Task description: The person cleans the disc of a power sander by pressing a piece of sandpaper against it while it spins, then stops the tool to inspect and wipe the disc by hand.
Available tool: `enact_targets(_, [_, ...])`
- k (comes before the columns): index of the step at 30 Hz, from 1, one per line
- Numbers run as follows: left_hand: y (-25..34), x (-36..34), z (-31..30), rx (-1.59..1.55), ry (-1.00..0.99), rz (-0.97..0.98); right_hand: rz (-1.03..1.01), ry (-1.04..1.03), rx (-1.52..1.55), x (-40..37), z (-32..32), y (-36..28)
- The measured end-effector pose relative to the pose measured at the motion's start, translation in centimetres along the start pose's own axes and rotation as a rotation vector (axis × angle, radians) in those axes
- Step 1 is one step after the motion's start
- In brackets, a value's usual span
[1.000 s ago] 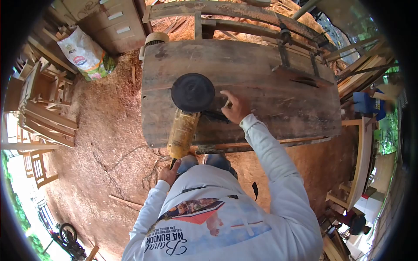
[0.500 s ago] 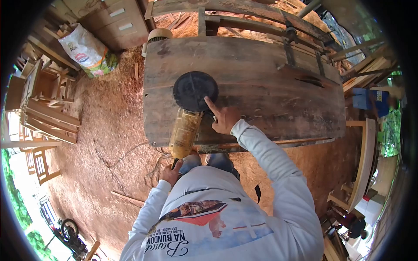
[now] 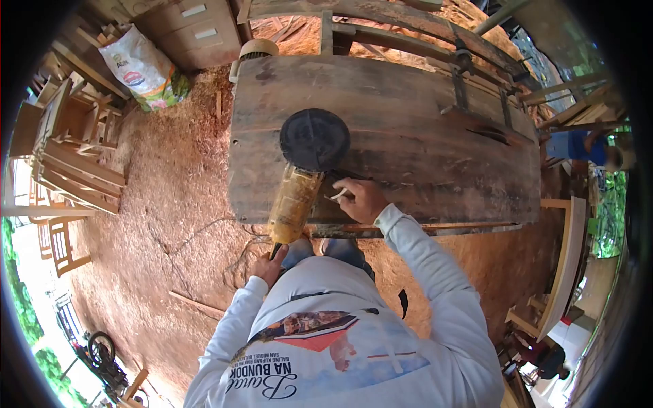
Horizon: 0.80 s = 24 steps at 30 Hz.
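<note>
1. Here's the yellow power tool [image 3: 292,206], lying across the near edge of the desk [image 3: 435,163], its round black disc [image 3: 315,139] over the wood, flat face up, and its rear end out towards the body.
2. Watch the long axis: it runs from the rear handle [image 3: 275,251] away from the person, leaning a little to the right towards the disc.
3. The left hand [image 3: 266,267] is the nearer one, right at that rear handle, fingers wrapped around it; from there the tool stretches ahead and slightly right.
4. Over to the right hand [image 3: 367,202], above the desk just right of the tool: the yellow body lies to its left, the disc ahead and left. That makes it the nearer hand to the disc, with a gap between.
5. Its fingers are curled, index reaching left, only a narrow opening to the thumb. A pale sliver [image 3: 338,194] shows there; held thing or part of the hand, I cannot tell.
6. And the arms: left forearm angled forward, low by the waist; right elbow out wide, forearm slanting forward and inward, palm turned largely down.
</note>
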<state>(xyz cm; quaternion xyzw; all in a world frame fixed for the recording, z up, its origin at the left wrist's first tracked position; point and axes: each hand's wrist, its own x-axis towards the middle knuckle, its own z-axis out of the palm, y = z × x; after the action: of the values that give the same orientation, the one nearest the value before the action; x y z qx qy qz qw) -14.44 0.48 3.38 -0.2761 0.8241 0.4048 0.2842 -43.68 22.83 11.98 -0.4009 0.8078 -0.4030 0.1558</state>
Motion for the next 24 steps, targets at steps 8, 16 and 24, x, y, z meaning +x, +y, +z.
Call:
enact_targets(8, [-2.5,1.2,1.4,-0.473,-0.085,-0.194,0.693,0.038,0.645,-4.8,0.1,1.5])
enact_targets(16, [-2.0,0.0,0.4,-0.704,-0.135,-0.116,0.572,0.116,0.362,-7.7,1.5,5.9])
enact_targets(24, [-1.8,0.6,1.0,-0.582,-0.084,-0.131,0.665,0.173,0.786,-6.5,0.8,4.7])
